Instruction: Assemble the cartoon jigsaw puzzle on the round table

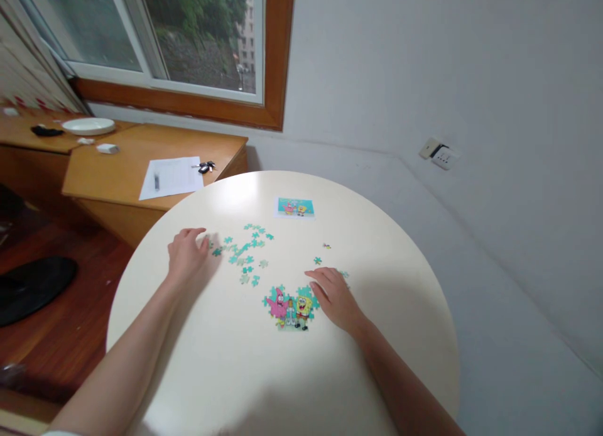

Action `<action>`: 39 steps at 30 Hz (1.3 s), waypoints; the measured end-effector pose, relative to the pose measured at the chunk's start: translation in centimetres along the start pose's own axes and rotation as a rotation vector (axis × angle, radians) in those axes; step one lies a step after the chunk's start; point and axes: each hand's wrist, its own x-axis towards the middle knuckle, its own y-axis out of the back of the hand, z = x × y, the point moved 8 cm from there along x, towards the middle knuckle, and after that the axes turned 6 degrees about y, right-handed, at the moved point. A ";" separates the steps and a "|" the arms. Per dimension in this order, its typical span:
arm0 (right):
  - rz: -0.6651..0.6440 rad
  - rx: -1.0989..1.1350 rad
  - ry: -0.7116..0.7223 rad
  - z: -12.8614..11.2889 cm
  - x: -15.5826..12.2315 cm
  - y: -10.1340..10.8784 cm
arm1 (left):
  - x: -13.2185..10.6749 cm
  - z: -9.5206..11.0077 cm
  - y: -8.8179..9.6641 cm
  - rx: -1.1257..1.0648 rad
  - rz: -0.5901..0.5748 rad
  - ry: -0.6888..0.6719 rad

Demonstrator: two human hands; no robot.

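Note:
A partly joined jigsaw puzzle (291, 309) with a pink starfish figure and a yellow sponge figure lies on the round white table (217, 373). My right hand (335, 296) hovers at its upper right edge, fingers apart, with nothing visible in them. To the left, my left hand (187, 254) is held with thumb and fingers apart beside a spread of loose teal puzzle pieces (245, 250). One loose piece (318, 260) lies above my right hand, and a small piece (326, 245) lies farther back. A picture card (295, 207) showing the same figures rests near the far edge.
A wooden desk (221, 148) stands beyond the table at the left, bearing a paper sheet (172, 179), keys (206, 167) and a white plate (89, 126). The wall (367, 78) with a socket (444, 158) rises behind and to the right. A window (202, 40) is above the desk.

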 end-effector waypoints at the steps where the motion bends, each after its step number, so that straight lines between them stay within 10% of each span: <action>1: 0.008 0.001 0.000 0.0 0.0 0.1 | 0.2 -0.4 -0.2 0.035 -0.027 0.017; 22: 0.261 -0.156 -0.449 8.7 -3.2 4.1 | -0.3 0.2 -1.5 0.186 -0.221 -0.013; 39: 0.108 -0.183 -0.239 5.4 -1.8 2.1 | -0.3 0.4 -1.5 0.135 -0.246 0.041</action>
